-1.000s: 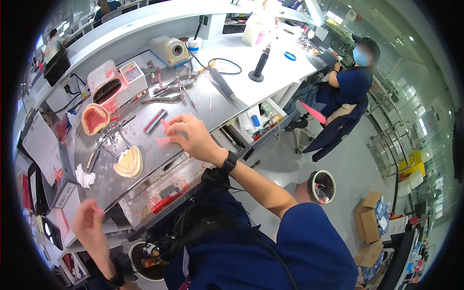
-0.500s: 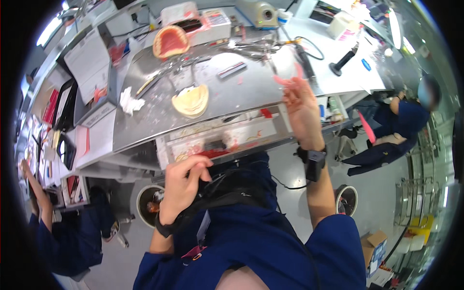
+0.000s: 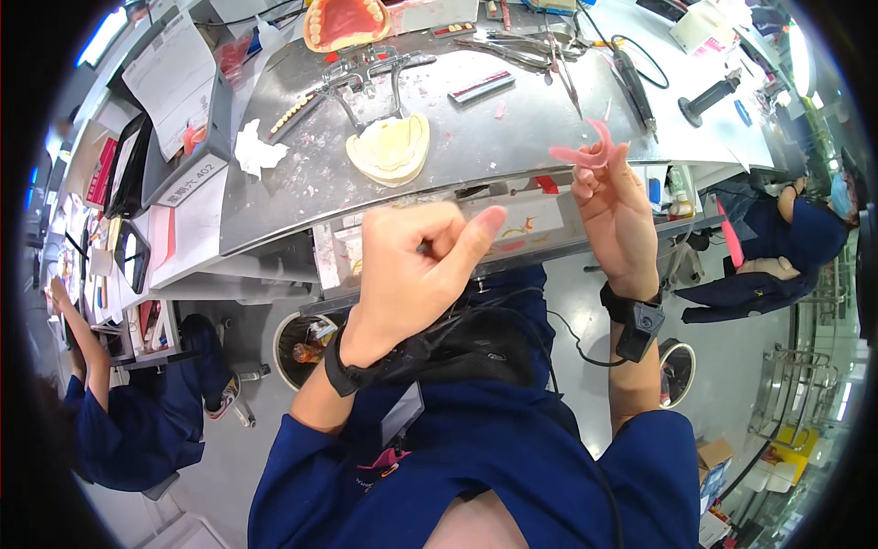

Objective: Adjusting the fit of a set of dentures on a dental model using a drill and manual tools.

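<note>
My right hand (image 3: 622, 224) is raised over the bench's front edge, fingertips pinching a thin, curved, horseshoe-like pink piece (image 3: 593, 155) that looks like wax. Lower and nearer to me, my left hand (image 3: 407, 274) hovers before the open drawer, its fingers curled in and the thumb sticking out; nothing shows in it. A cream plaster dental model (image 3: 389, 160) lies on the metal bench top between the hands, farther off. Behind the model stands a metal articulator frame (image 3: 375, 73). At the far edge sits a large pink denture model with teeth (image 3: 346, 23).
A strip of teeth (image 3: 297, 114) and a crumpled tissue (image 3: 260, 150) lie left on the metal bench top (image 3: 311, 197). A small flat box (image 3: 482, 87), pliers (image 3: 512, 53) and a corded handpiece (image 3: 633, 87) lie farther right. Below is an open drawer (image 3: 334, 252). Co-workers sit at both sides.
My left hand has risen toward the drawer, its thumb now stretched out. The pink piece stays in my right hand. The whole view has shifted, with the bench things higher in it.
</note>
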The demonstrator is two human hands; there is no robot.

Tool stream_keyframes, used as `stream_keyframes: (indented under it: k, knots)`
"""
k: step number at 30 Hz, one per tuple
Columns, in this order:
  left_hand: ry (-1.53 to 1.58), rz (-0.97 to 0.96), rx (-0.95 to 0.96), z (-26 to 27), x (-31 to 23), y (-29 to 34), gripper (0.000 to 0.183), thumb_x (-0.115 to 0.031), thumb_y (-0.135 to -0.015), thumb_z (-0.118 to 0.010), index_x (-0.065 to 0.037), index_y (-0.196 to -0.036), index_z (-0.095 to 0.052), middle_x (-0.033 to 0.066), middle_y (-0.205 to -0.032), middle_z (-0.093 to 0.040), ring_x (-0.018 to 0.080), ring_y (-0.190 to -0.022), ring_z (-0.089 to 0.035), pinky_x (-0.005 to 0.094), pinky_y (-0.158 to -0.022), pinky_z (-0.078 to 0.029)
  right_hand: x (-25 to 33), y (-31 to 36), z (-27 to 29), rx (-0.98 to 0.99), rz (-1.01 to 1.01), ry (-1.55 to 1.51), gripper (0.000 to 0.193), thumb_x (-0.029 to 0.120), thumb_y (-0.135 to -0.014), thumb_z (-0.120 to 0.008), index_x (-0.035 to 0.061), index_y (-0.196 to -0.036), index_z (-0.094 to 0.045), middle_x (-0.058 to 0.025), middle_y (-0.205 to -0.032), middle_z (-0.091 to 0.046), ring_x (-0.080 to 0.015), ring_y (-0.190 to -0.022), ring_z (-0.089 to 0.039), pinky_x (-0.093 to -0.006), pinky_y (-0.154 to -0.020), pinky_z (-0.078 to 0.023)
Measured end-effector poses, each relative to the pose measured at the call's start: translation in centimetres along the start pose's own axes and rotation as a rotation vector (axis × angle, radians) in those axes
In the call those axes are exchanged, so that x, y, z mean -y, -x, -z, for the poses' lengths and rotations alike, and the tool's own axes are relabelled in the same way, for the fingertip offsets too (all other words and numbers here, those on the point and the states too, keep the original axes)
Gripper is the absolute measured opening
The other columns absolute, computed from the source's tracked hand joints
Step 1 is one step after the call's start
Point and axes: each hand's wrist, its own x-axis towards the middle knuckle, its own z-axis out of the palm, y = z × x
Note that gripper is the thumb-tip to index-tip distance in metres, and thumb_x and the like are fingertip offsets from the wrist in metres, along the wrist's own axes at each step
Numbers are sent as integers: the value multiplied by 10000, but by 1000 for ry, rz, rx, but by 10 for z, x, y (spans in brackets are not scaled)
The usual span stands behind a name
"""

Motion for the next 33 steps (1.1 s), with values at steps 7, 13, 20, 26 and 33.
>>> stream_keyframes:
  k: [7, 13, 20, 26, 33]
  knots:
    - [-59, -1, 19, -8, -6, -10, 166, -104, -863, -764, -7, -983, -703, 72, -808, -685, 134, -691, -625, 263, -602, -473, 1, 15, -14, 51, -60, 21, 387, 354, -1083, -506, -4, -1080, -652, -76, -1002, -668, -101, -808, -595, -274, -751, -484]
    - [55, -172, 27, -32, -6, -19, 571, -29, -844, -750, -25, -1384, -563, 123, -1277, -629, 190, -1113, -639, 308, -850, -551, 4, 29, -16, 28, -114, 97, 343, 339, -1075, -529, 23, -1074, -662, -54, -1006, -669, -106, -829, -591, -274, -744, -466]
    - [594, 230, 285, -56, 10, 3, 573, 33, -881, -698, 46, -1411, -482, 172, -1336, -577, 256, -1159, -660, 362, -927, -588, 2, 54, -1, 129, -162, 221, 208, 219, -1027, -632, 15, -991, -648, -60, -905, -674, -109, -774, -623, -250, -700, -504]
    - [621, 776, 636, -94, 38, 83, 553, 95, -849, -641, 30, -1367, -460, 113, -1221, -568, 202, -883, -719, 299, -771, -595, -4, 126, 97, -36, -431, 1018, 140, 99, -926, -720, -16, -868, -664, -107, -805, -714, -153, -755, -708, -295, -648, -547]
    - [401, 480, 1049, -134, 16, 64, 493, 75, -860, -586, 11, -1312, -400, 132, -1014, -673, 180, -881, -713, 307, -797, -585, -119, 99, 313, 147, -379, 2339, 223, 159, -906, -594, 13, -1025, -713, -198, -1054, -714, -359, -1078, -667, -480, -930, -475]
